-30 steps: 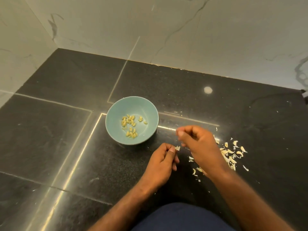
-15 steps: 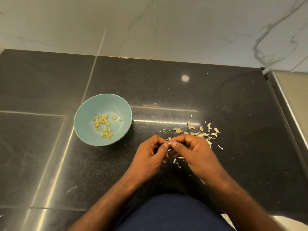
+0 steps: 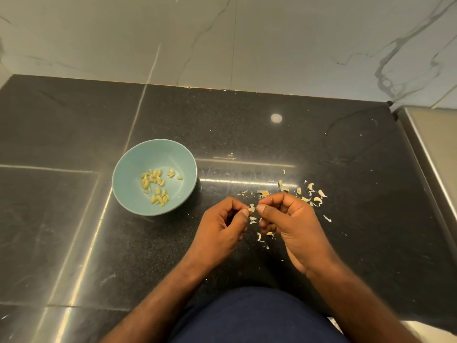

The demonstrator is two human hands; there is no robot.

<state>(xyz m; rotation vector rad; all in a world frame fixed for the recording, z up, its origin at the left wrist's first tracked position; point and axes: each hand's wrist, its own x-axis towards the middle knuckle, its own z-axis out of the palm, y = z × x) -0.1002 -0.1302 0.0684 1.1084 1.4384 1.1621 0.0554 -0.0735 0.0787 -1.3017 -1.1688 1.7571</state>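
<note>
Item: one small pale seed (image 3: 251,207), right of the teal bowl (image 3: 128,177) and over the black desk (image 3: 247,134), pinched from both sides. The left hand (image 3: 222,226) and right hand (image 3: 289,219) each press thumb and forefinger on it, with the other fingers (image 3: 268,229) curled in. The bowl holds a loose cluster of peeled kernels (image 3: 155,185); torn husks (image 3: 309,195) lie scattered on the desk farther right of the bowl, beyond and beneath the hands.

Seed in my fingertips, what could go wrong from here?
The seed is tiny and pinched only by the tips of the left hand and right hand, so it could slip and vanish among the husks on the dark counter. The bowl sits apart to the left, so the kernel might drop on the way.
</note>
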